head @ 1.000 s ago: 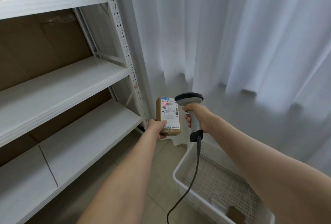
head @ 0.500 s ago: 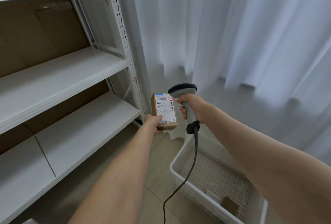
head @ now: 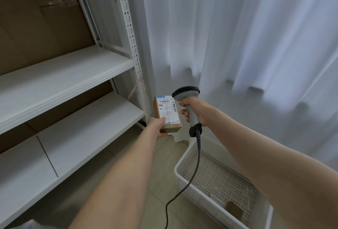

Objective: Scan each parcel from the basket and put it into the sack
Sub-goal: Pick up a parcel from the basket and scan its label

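Basket (head: pixel 196 193), brown packet (head: pixel 234 210) inside; parcel (head: pixel 167 113) in left hand (head: pixel 157 124), scanner (head: pixel 186 92) in right hand (head: pixel 196 110)

Soft daylight filters through the white curtain (head: pixel 237 45), brightest at its upper right and fading to grey folds near its hem. Left of the curtain the shelving (head: pixel 64 75) catches pale light on its boards, with brown shade in the recesses under them. Below the curtain the basket (head: pixel 184 179) lies in flat, low-contrast light. In front of the curtain's hem the parcel (head: pixel 167 113) label keeps its large print legible but its fine print smeared, and the scanner (head: pixel 185 92) head carries a dull sheen. The wide lens bows the shelving upright beside the curtain and stretches the forearms (head: pixel 118 183) below it.
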The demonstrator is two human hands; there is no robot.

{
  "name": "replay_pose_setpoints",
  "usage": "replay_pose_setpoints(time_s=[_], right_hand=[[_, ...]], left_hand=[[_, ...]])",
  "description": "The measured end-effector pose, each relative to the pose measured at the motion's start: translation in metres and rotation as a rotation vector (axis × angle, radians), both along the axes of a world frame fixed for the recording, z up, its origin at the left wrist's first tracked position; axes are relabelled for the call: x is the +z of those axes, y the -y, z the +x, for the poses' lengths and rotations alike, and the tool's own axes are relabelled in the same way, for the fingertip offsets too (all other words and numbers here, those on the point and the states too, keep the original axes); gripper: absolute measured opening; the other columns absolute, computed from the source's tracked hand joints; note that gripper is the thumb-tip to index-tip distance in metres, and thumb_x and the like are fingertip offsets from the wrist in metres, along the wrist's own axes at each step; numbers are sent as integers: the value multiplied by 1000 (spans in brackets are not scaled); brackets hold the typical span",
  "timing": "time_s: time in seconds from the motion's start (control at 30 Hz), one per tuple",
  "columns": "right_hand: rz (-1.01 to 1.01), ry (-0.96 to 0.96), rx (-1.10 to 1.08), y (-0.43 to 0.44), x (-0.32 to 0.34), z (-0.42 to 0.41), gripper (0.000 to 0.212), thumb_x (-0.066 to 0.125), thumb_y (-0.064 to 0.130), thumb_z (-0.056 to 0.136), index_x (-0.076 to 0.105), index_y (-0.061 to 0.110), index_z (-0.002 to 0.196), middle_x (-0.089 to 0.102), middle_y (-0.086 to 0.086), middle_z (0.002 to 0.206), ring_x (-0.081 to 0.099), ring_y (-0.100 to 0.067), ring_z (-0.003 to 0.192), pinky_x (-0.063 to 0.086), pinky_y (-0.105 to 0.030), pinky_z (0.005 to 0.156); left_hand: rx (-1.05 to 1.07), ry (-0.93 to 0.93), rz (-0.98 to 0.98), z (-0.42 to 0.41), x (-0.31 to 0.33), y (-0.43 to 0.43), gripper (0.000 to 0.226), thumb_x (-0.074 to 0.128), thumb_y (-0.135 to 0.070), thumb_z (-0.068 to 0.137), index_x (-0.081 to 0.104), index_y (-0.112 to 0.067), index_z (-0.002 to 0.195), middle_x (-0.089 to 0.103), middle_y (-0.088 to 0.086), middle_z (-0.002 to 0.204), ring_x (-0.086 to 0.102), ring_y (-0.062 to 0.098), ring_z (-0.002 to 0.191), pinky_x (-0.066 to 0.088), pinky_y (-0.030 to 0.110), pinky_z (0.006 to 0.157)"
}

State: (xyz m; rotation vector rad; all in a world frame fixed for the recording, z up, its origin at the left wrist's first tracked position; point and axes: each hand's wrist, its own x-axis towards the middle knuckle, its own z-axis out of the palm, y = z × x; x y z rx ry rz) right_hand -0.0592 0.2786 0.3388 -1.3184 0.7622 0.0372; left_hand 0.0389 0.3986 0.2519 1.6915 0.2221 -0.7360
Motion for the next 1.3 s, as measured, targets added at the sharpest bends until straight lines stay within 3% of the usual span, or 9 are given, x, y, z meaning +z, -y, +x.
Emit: replay_pose_setpoints(time_s=[0.23, 0.4, 0.53, 0.63, 0.9, 1.07, 1.2, 1.3], right_hand=[[179, 33, -258, -21, -42, 16, 18, 66, 5, 87, 58, 2, 104, 64, -10, 75, 54, -13, 50, 50, -23, 50], [166, 7, -304, -51, -81, 18, 36, 71, 10, 85, 55, 3, 117, 56, -12, 91, 57, -24, 73, 58, -42, 73], [180, 7, -230, -94, -89, 14, 32, 70, 12, 87, 53, 9, 113, 59, -10, 86, 59, -24, 71, 53, -38, 62], [168, 17, -178, -131, -94, 4, 37, 72, 12, 85, 55, 7, 117, 70, -13, 98, 67, -30, 84, 56, -41, 73], [240, 56, -157, -248, -93, -57, 38, 73, 5, 82, 58, 2, 116, 73, -16, 101, 71, -34, 93, 56, -53, 86], [254, 58, -47, -333, -81, -72, 23, 75, 8, 78, 63, 3, 97, 73, -15, 101, 69, -33, 99, 52, -53, 94], [240, 42, 53, -403, -80, -75, 37, 75, 13, 82, 60, 5, 115, 69, -10, 94, 63, -25, 80, 54, -45, 86], [252, 7, 117, -458, -87, -76, 35, 74, 15, 84, 61, 6, 115, 66, -7, 92, 59, -22, 79, 49, -51, 96]], left_hand=[[0, -6, -69, 22, -13, -35, 44, 61, -39, 91, 56, -8, 121, 68, 8, 109, 67, 24, 92, 56, 32, 58], [21, 23, -23, 22, -25, -65, 49, 54, -57, 88, 62, -13, 110, 70, 1, 103, 64, 19, 93, 48, 29, 65], [38, 24, -31, 8, -28, -105, 37, 50, -48, 94, 62, -15, 104, 70, 0, 95, 64, 16, 84, 55, 31, 69], [33, 56, -47, -9, -29, -145, 27, 57, -35, 94, 63, -13, 107, 71, 0, 91, 68, 17, 84, 58, 35, 77], [38, 95, -57, -85, -14, -277, 33, 63, -12, 88, 56, -9, 120, 70, 8, 106, 68, 20, 91, 57, 34, 71], [168, 109, -44, -119, 1, -366, 37, 60, -2, 85, 51, -5, 121, 67, 10, 112, 66, 23, 95, 58, 37, 76], [314, 165, 45, -139, 7, -441, 31, 62, -2, 84, 49, -7, 112, 62, 7, 103, 61, 15, 76, 49, 21, 54], [422, 173, 131, -149, -1, -502, 26, 65, -1, 83, 52, -5, 105, 60, 6, 89, 61, 21, 76, 53, 26, 61]])
